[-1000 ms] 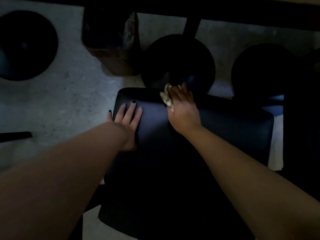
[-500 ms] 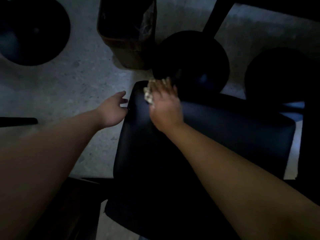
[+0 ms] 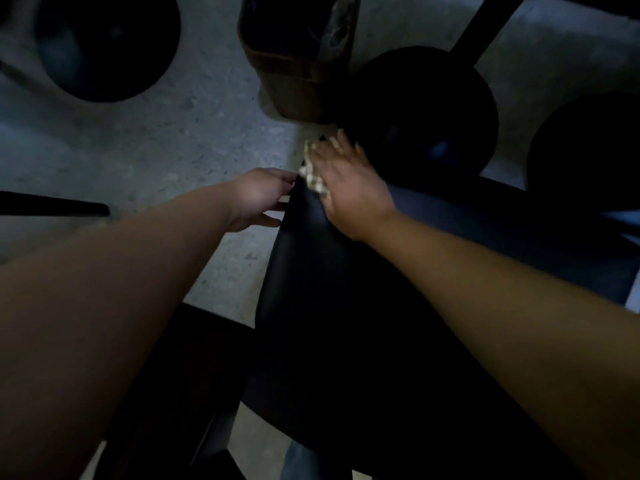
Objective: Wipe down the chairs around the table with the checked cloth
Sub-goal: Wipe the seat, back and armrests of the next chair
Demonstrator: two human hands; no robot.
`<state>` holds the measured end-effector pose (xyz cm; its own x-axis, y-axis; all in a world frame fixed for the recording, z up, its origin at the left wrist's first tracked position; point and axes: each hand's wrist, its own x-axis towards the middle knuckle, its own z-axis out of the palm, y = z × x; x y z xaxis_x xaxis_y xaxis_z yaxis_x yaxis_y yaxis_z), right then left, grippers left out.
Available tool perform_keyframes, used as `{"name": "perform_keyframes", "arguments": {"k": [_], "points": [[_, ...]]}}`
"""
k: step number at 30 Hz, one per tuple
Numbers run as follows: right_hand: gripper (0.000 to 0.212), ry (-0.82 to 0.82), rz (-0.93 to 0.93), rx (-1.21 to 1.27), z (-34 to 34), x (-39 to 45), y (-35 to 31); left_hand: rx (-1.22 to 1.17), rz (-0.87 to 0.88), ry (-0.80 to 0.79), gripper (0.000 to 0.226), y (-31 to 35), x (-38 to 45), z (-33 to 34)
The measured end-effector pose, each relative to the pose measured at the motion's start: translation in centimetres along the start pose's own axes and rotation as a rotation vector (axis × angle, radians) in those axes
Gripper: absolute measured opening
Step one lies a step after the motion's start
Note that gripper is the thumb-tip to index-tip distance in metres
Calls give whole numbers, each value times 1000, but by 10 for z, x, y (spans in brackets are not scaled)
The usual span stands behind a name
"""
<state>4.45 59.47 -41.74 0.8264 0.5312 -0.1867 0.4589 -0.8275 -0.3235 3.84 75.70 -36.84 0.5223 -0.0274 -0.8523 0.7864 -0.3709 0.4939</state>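
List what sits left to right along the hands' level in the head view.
Dark bar on the floor → left hand at the seat's left edge → checked cloth → right hand pressing the cloth on the black chair seat.

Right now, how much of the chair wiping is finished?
Nothing shows as finished; the dim light hides any wiped patches. In hand: the right hand presses the checked cloth onto the far left corner of the dark chair, while the left hand steadies its edge. Left: the rest of this chair, plus any others.
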Motion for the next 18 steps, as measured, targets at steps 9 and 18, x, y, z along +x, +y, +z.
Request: {"name": "perform_keyframes", "arguments": {"k": [9,18], "points": [[65,-236,-534,-158,36,-89,-49,-128,6,-53,19,-43,-12,5],[58,65,228,4,-7,2,21,-148,-3,-130,22,-65,-22,6]]}}
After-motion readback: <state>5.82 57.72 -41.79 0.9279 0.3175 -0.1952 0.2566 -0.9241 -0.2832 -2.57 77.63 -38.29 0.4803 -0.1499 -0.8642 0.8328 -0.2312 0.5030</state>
